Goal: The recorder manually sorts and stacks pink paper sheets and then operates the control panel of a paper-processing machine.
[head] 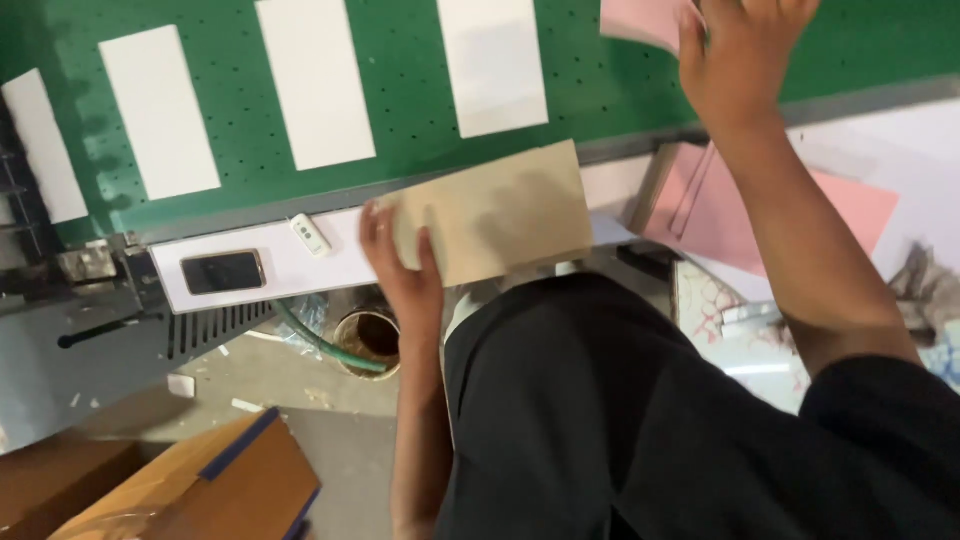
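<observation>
Beside the phone (223,271), tan board (500,208) (left-held)

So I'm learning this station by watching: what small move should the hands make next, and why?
Probably lower the right hand to lay its pink sheet flat on the green perforated bed. Three white sheets already lie there in a row, while the left hand holds a beige card in reserve.

The tan sheet (495,212) looks like matt card, slightly mottled; the white strips (315,80) look like smooth, flat paper or board; the green bed (410,90) is matt and dotted with small holes; the pink sheets (720,205) are matt paper; the phone (223,271) has a glossy dark face; the cardboard box (215,490) is dull brown.
</observation>
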